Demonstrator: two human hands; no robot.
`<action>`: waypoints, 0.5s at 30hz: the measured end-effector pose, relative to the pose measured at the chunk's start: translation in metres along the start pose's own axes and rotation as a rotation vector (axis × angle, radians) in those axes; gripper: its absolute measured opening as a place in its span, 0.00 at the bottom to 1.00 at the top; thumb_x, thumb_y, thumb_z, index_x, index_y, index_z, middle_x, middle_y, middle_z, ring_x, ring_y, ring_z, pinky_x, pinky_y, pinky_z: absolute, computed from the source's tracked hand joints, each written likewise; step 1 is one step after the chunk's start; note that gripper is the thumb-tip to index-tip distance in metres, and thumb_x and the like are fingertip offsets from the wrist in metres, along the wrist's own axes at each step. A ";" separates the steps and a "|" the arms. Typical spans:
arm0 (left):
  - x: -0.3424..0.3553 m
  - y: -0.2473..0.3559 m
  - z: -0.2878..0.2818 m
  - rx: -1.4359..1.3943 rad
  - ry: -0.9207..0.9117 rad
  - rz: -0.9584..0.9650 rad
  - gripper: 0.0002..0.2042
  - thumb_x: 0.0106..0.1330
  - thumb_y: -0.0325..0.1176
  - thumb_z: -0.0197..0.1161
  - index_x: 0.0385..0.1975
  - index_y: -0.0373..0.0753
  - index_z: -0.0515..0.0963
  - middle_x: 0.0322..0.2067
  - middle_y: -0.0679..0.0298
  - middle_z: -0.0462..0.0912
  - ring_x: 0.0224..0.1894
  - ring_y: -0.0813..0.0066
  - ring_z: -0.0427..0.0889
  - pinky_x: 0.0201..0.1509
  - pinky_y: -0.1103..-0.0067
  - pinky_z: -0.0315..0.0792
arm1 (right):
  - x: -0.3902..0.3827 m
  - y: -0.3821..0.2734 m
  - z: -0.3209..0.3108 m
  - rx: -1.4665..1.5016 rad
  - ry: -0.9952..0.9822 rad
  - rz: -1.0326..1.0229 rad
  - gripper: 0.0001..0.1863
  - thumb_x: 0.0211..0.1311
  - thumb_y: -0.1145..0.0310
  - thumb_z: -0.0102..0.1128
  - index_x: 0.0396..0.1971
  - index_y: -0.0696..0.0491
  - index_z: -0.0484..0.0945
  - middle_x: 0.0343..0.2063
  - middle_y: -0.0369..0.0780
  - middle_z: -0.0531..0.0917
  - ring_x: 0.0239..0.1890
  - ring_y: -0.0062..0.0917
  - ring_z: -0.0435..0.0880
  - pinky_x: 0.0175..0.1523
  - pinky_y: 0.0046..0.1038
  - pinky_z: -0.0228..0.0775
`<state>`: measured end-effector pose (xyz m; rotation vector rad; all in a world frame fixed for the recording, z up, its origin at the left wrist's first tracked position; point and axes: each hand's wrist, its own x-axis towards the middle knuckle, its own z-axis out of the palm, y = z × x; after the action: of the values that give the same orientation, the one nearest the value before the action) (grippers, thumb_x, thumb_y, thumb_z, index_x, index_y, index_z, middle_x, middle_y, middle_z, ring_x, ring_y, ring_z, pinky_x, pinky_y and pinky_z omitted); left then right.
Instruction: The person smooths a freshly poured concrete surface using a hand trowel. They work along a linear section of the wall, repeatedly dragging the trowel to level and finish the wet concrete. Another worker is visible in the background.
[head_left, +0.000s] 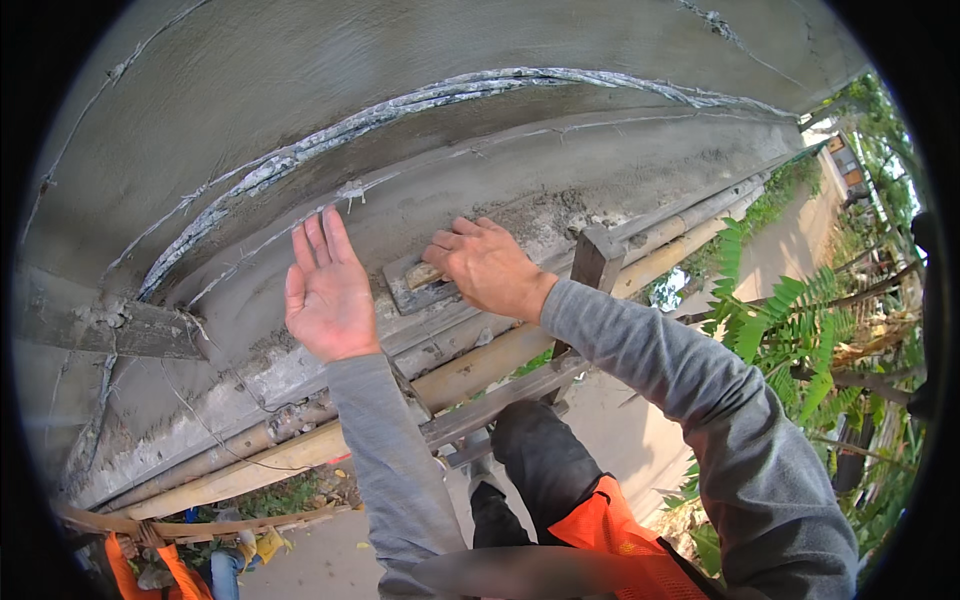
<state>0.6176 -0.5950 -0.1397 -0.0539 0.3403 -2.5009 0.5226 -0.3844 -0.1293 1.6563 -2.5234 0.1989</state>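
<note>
My left hand (330, 295) is open, palm up, with its fingertips by a thin wire that runs along the grey plastered surface (240, 130). Just to its right, my right hand (480, 262) has its fingers on the wooden handle of a flat plastering float (410, 300), which rests on the mortar-smeared ledge (560, 230) above bamboo poles. A bundle of cement-coated cables (230, 207) curves across the surface above both hands.
Bamboo poles (480, 360) and a wooden post (595, 260) run below the ledge over a paved path (620, 440). Leafy branches (760, 320) crowd the right. A co-worker in orange sleeves (180, 570) is at lower left. A timber beam (130, 335) crosses the left.
</note>
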 end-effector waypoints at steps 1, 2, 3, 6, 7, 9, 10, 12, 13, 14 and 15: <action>0.000 0.000 0.000 -0.006 -0.011 -0.007 0.36 0.80 0.28 0.47 0.87 0.35 0.45 0.89 0.55 0.42 0.90 0.44 0.39 0.94 0.49 0.43 | 0.000 -0.001 0.002 -0.006 -0.056 0.045 0.19 0.61 0.73 0.73 0.53 0.49 0.86 0.48 0.35 0.86 0.57 0.34 0.84 0.63 0.39 0.78; 0.001 0.000 0.000 -0.003 -0.006 -0.007 0.36 0.80 0.28 0.47 0.87 0.35 0.45 0.89 0.55 0.42 0.90 0.44 0.39 0.94 0.49 0.44 | 0.000 0.001 0.002 0.008 -0.038 0.047 0.19 0.62 0.73 0.73 0.54 0.49 0.86 0.48 0.35 0.86 0.56 0.34 0.85 0.63 0.39 0.78; 0.001 0.000 0.001 0.003 0.011 0.006 0.36 0.80 0.28 0.47 0.87 0.35 0.45 0.89 0.55 0.42 0.90 0.45 0.39 0.94 0.49 0.44 | -0.004 0.006 -0.001 0.038 0.003 0.014 0.19 0.62 0.73 0.73 0.54 0.49 0.86 0.49 0.35 0.86 0.56 0.34 0.85 0.63 0.39 0.78; 0.000 0.000 0.002 -0.005 0.020 -0.003 0.36 0.80 0.28 0.47 0.87 0.35 0.46 0.89 0.55 0.43 0.90 0.45 0.40 0.94 0.50 0.44 | -0.029 0.051 -0.025 -0.085 -0.140 0.115 0.21 0.63 0.72 0.73 0.57 0.49 0.85 0.49 0.36 0.86 0.56 0.36 0.85 0.64 0.41 0.78; -0.001 0.000 0.002 -0.007 0.016 -0.006 0.36 0.80 0.27 0.48 0.87 0.34 0.47 0.88 0.55 0.44 0.90 0.46 0.40 0.94 0.50 0.44 | -0.040 0.061 -0.033 -0.091 -0.140 0.119 0.21 0.63 0.72 0.72 0.57 0.49 0.86 0.49 0.36 0.86 0.56 0.36 0.85 0.63 0.40 0.79; 0.000 -0.001 0.002 -0.005 0.028 0.007 0.36 0.80 0.26 0.48 0.87 0.34 0.48 0.88 0.54 0.45 0.90 0.46 0.41 0.94 0.51 0.45 | -0.050 0.081 -0.044 -0.115 -0.157 0.146 0.21 0.64 0.72 0.71 0.57 0.48 0.86 0.49 0.36 0.87 0.56 0.35 0.85 0.62 0.40 0.80; 0.001 -0.001 0.001 -0.011 0.007 -0.003 0.36 0.80 0.26 0.48 0.87 0.34 0.49 0.88 0.54 0.46 0.90 0.46 0.42 0.94 0.51 0.45 | -0.048 0.086 -0.044 -0.099 -0.070 0.143 0.20 0.64 0.72 0.71 0.57 0.48 0.86 0.49 0.36 0.87 0.55 0.35 0.85 0.62 0.40 0.80; 0.000 -0.001 -0.001 -0.007 -0.003 0.003 0.35 0.79 0.25 0.49 0.86 0.34 0.50 0.88 0.54 0.47 0.89 0.46 0.43 0.94 0.51 0.45 | -0.040 0.089 -0.042 -0.060 0.025 0.176 0.20 0.65 0.73 0.71 0.57 0.49 0.86 0.48 0.37 0.86 0.54 0.36 0.85 0.61 0.40 0.80; -0.001 0.000 -0.002 -0.036 -0.005 -0.004 0.35 0.81 0.26 0.47 0.87 0.36 0.48 0.88 0.57 0.45 0.90 0.45 0.42 0.94 0.50 0.44 | -0.031 0.088 -0.038 -0.046 0.067 0.177 0.20 0.65 0.73 0.71 0.57 0.49 0.86 0.48 0.37 0.86 0.54 0.36 0.85 0.61 0.40 0.80; 0.000 0.001 -0.003 -0.060 -0.020 -0.021 0.35 0.82 0.27 0.45 0.88 0.38 0.46 0.89 0.59 0.44 0.90 0.45 0.41 0.94 0.49 0.43 | -0.019 0.088 -0.033 -0.029 0.092 0.181 0.20 0.65 0.73 0.70 0.57 0.50 0.86 0.48 0.38 0.86 0.54 0.37 0.85 0.60 0.41 0.80; 0.001 0.002 -0.004 -0.074 -0.023 -0.028 0.35 0.83 0.28 0.44 0.89 0.41 0.45 0.90 0.61 0.42 0.90 0.44 0.40 0.94 0.48 0.43 | -0.010 0.085 -0.029 -0.016 0.152 0.185 0.20 0.65 0.73 0.70 0.57 0.50 0.86 0.48 0.38 0.86 0.53 0.37 0.85 0.60 0.41 0.80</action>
<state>0.6173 -0.5960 -0.1436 -0.1175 0.4259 -2.5128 0.4487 -0.3371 -0.1066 1.3455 -2.5531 0.3074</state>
